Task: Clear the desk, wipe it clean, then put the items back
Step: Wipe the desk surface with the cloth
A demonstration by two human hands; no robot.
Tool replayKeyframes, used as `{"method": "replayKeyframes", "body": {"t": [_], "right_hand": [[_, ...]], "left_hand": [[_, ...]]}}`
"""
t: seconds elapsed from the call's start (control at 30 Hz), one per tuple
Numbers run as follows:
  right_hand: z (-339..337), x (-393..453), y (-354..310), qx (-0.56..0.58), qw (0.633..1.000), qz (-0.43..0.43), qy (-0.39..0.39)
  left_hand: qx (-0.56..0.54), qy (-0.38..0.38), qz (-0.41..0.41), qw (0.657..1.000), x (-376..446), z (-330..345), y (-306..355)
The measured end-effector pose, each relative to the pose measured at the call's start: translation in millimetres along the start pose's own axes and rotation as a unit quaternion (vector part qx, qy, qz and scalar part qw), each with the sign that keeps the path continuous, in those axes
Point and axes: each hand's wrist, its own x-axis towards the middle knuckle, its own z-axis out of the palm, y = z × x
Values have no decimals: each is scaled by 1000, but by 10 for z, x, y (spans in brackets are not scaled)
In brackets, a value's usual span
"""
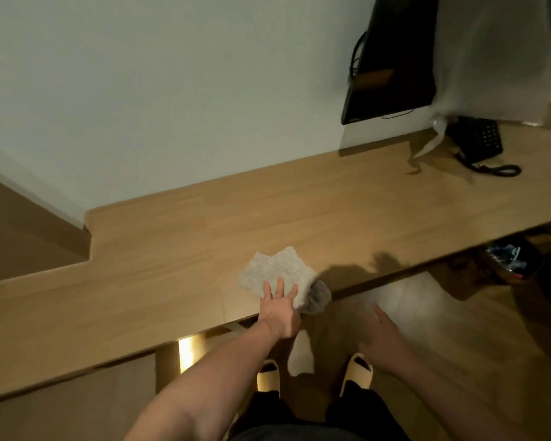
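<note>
A black phone [477,143] with a coiled cord sits at the far right of the desk [331,211], partly under a hanging white sheet [490,58]. Left of the sheet a dark screen [395,58] is mounted on the white wall [140,90], with cables trailing from it. Under the desk's right end lies a dark, glossy bundle that is too blurred to make out.

The left hand [279,308] reaches forward from a bare arm, fingers straight and spread, pressing flat on the cloth [277,273] at the desk's near edge. One corner of the cloth hangs off the edge. The right hand [380,337] hovers below desk level over the floor, fingers loose, holding nothing.

The desk is smooth light wood grain, long, with a stepped notch at its left. The cloth is pale, nubbly and roughly square. Two cream slippers [357,372] show on the floor below.
</note>
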Motion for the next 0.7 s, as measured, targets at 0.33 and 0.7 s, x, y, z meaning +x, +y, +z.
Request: {"method": "replayKeyframes", "body": {"t": [0.33,0.7], "right_hand": [[-849,-112,637,-5,998,-34,53],[-2029,-149,2267,45,995,-31,86]], "left_hand": [[30,6,-43,999,355,-187,778],[71,-35,-38,996,510,-418,2539]]}}
